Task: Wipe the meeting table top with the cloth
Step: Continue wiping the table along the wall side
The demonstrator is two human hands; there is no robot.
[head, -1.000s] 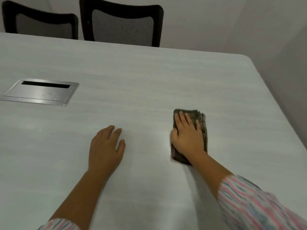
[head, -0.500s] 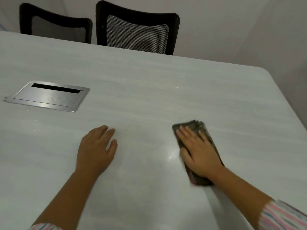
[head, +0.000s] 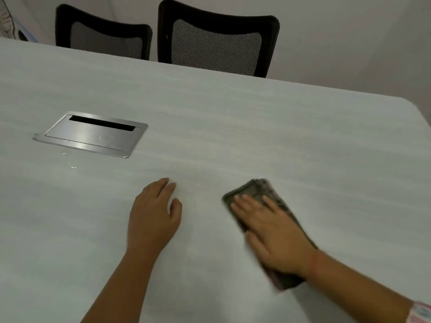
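A folded dark patterned cloth (head: 255, 190) lies flat on the pale grey meeting table (head: 233, 127), right of centre. My right hand (head: 270, 231) presses down on it with straight fingers spread over the fabric, hiding its middle. My left hand (head: 154, 215) rests palm down on the bare table top to the left of the cloth, fingers relaxed, holding nothing.
A brushed metal cable hatch (head: 91, 134) is set into the table at the left, with a few small specks (head: 73, 167) in front of it. Two black mesh chairs (head: 217, 40) (head: 105, 37) stand behind the far edge. The table's rounded corner (head: 419, 108) is at the right.
My right hand has slid the cloth toward me and turned it slantwise, fingers now pointing up-left. My left hand has stayed flat on the table. The view has shifted to the left.
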